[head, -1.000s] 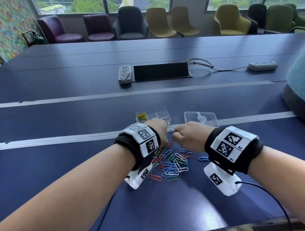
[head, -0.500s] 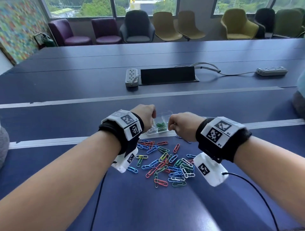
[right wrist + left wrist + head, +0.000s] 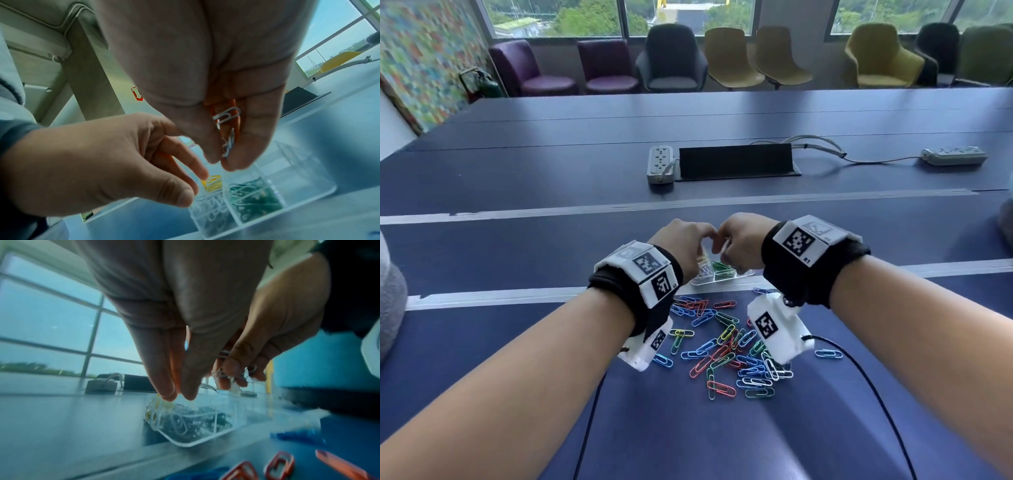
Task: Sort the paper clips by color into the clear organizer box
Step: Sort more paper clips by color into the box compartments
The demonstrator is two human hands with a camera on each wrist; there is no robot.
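The clear organizer box [image 3: 705,283] stands just beyond a loose pile of colored paper clips [image 3: 726,346] on the blue table. Its compartments hold yellow clips [image 3: 211,183], white clips [image 3: 209,209] and green clips [image 3: 255,199]. My right hand [image 3: 225,160] hovers above the box and pinches a few white paper clips [image 3: 227,116] between thumb and fingers. My left hand [image 3: 194,186] hangs beside it over the white and yellow compartments, with relaxed fingers pointing down and nothing seen in them. In the head view the left hand [image 3: 685,243] and the right hand [image 3: 739,240] almost touch.
Further back on the table lie a black cable hatch [image 3: 736,161], a power strip [image 3: 661,164] and a second power strip [image 3: 953,156] with its cord. Chairs line the far side. A grey sleeve [image 3: 390,291] shows at the left edge.
Both hands have risen from beside the clip pile and come together over the organizer box. The right hand still pinches clips.
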